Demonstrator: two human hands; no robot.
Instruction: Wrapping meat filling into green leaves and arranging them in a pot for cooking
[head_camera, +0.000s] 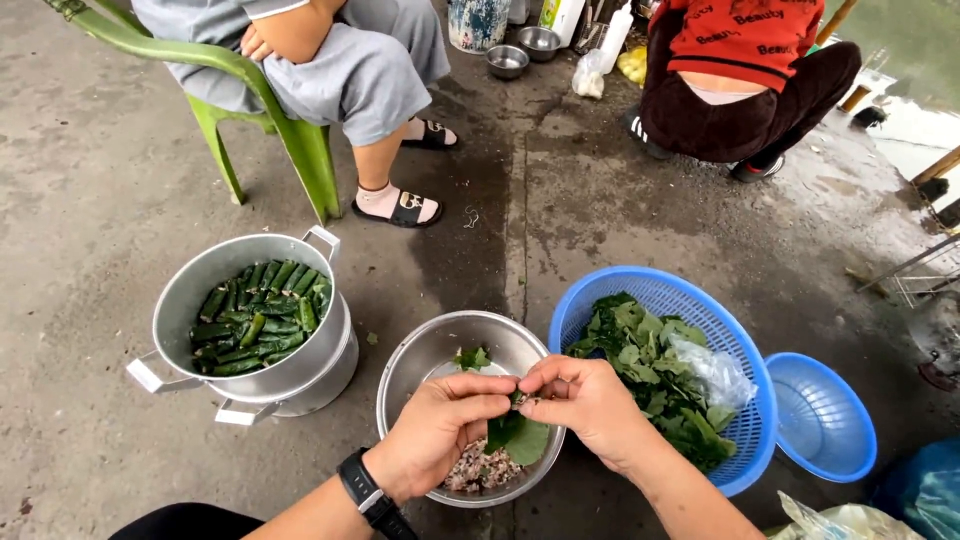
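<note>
I hold a dark green leaf (520, 436) between both my hands, just above the round steel mixing bowl (420, 352) that sits on the concrete floor (90, 250) in front of me. My left hand (440, 430), with a black watch (368, 492) on its wrist, pinches the leaf's upper edge from the left, fingers closed on it; my right hand (588, 402) meets it from the right, thumb and fingertips pressed together on the same edge, so the leaf hangs down below both hands, over the bowl's near side. In the bowl, under the leaf, lies a heap of pale minced filling (478, 468), and a small green scrap (472, 357) rests at the bowl's far side. Just to the right of my right hand stands a blue plastic basket (650, 290) piled with loose green leaves (650, 370); a smaller blue plastic basket (820, 415) sits beside it. To the left of the bowl stands an aluminium pot (200, 285) packed with rolled green leaf parcels (258, 318). Further off, one person sits on a green plastic chair (300, 140) and another crouches in a red top (745, 35).
</note>
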